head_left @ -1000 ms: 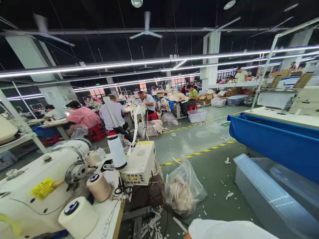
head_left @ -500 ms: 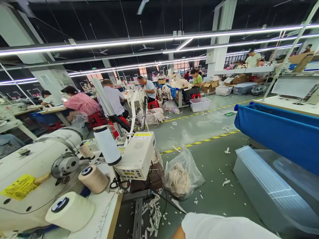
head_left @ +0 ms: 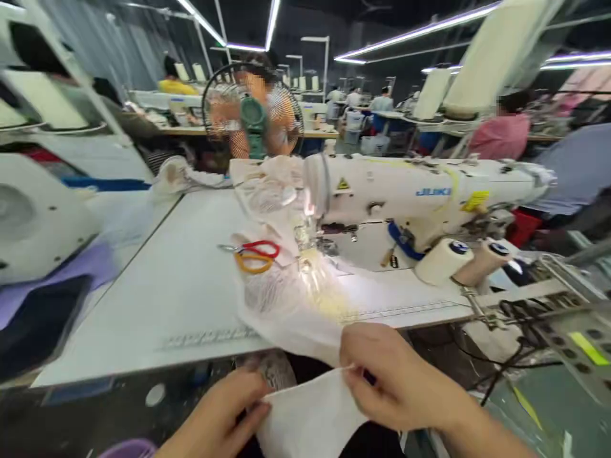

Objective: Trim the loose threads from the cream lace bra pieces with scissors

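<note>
My left hand [head_left: 224, 413] and my right hand [head_left: 396, 375] both pinch a piece of white fabric [head_left: 310, 416] at the near edge of the white sewing table [head_left: 181, 299]. The fabric runs up over the table edge to thin pale cloth [head_left: 281, 286] lying under the needle of a white sewing machine [head_left: 420, 191]. A pair of scissors with red and yellow handles [head_left: 252, 254] lies on the cloth left of the needle. Two thread cones [head_left: 458, 261] lie on their sides at the machine's right end.
A green-hubbed table fan [head_left: 252, 114] stands behind the table. Another white machine [head_left: 33, 216] and purple cloth [head_left: 71, 273] are at the left. Cables and a metal rack [head_left: 548, 305] sit right. Other people [head_left: 501, 133] work at tables further back.
The view has swung from the aisle and floor at the right to the sewing table in front. Both my hands have come into view, holding white fabric.
</note>
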{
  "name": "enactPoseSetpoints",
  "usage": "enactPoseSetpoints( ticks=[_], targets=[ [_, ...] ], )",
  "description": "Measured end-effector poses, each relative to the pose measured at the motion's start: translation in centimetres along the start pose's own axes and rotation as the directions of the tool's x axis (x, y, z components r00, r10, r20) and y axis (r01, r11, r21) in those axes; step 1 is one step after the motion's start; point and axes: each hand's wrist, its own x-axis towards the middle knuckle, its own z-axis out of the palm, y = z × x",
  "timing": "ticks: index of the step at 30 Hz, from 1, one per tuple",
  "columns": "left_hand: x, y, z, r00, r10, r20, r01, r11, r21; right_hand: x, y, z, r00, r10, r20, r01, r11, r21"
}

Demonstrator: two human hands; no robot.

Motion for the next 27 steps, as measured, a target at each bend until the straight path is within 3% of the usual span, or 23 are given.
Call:
enactPoseSetpoints(
  ticks=[3, 6, 9, 11, 13, 15, 20, 24, 27],
  targets=[
    [-2.6, -0.2, -2.3, 0.997, -0.057, 0.046, 0.054, 0.997, 0.055, 0.9, -0.6, -0.4, 0.999, -0.022, 0.039, 0.019, 0.997, 0.073],
    [-4.2, -0.1, -6.0, 0.997, -0.073, 0.04, 0.072, 0.997, 0.027, 2.1, -0.9, 0.1, 0.995, -0.015, 0.097, 0.003, 0.993, 0.121],
    [-4.8, -0.1, -9.3, 0.998, -0.063, 0.025, 0.063, 0.998, 0.01, 3.4, -0.9, 1.3, 0.988, 0.025, 0.15, -0.047, 0.988, 0.144],
    [-4.4, -0.3, -9.8, 0.997, -0.075, 0.029, 0.072, 0.994, 0.088, 4.0, -0.8, 2.0, 0.976, 0.064, 0.207, -0.098, 0.983, 0.157],
    [-3.3, -0.6, -8.5, 0.993, -0.029, 0.111, 0.017, 0.995, 0.102, 4.3, -0.9, 2.6, 0.956, 0.08, 0.282, -0.129, 0.979, 0.161],
    [-1.9, -0.7, -5.8, 0.981, 0.052, 0.187, -0.052, 0.999, -0.005, 4.3, -0.9, 2.9, 0.929, 0.096, 0.357, -0.153, 0.979, 0.135],
    [0.9, -0.1, 0.8, 0.99, 0.144, -0.002, -0.138, 0.943, -0.303, 4.6, -1.2, 2.9, 0.865, 0.168, 0.472, -0.199, 0.98, 0.016],
    [1.7, 0.5, 1.8, 0.984, 0.075, -0.163, -0.129, 0.929, -0.346, 6.7, -1.4, 1.9, 0.83, 0.108, 0.547, -0.137, 0.99, 0.013],
    [0.8, 0.7, 1.3, 0.987, 0.001, -0.159, -0.059, 0.931, -0.36, 10.4, -0.8, 1.9, 0.885, 0.184, 0.428, -0.168, 0.983, -0.075]
  ],
)
